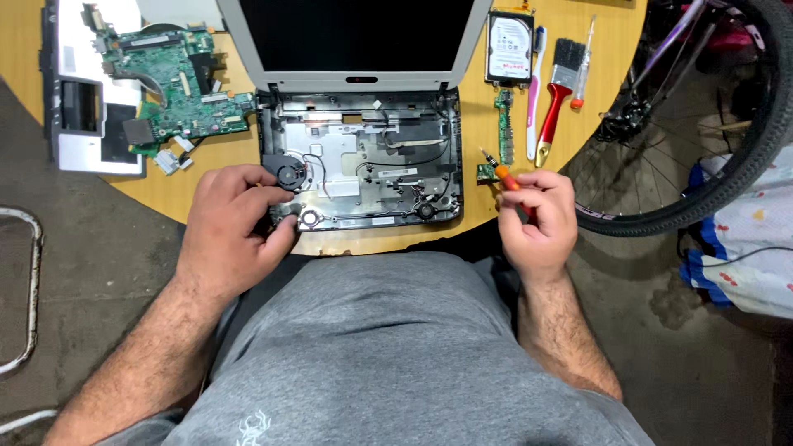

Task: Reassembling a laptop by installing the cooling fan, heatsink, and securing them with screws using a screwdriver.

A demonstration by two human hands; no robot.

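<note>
Hands [235, 227], two: one fan [289, 173], one screwdriver [500, 171].

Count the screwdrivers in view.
2: an orange-handled screwdriver in the right hand, and a slim clear-shafted screwdriver with an orange tip lying beside the red-handled paintbrush. Others may be hidden.

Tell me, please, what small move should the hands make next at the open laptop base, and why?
Probably bring the orange screwdriver across to the fan. The right hand holds it beside the laptop base, away from the work, while the left hand grips the base's front left corner next to the fan, which sits in the base with its wires attached. Whether screws hold it cannot be seen.
</note>
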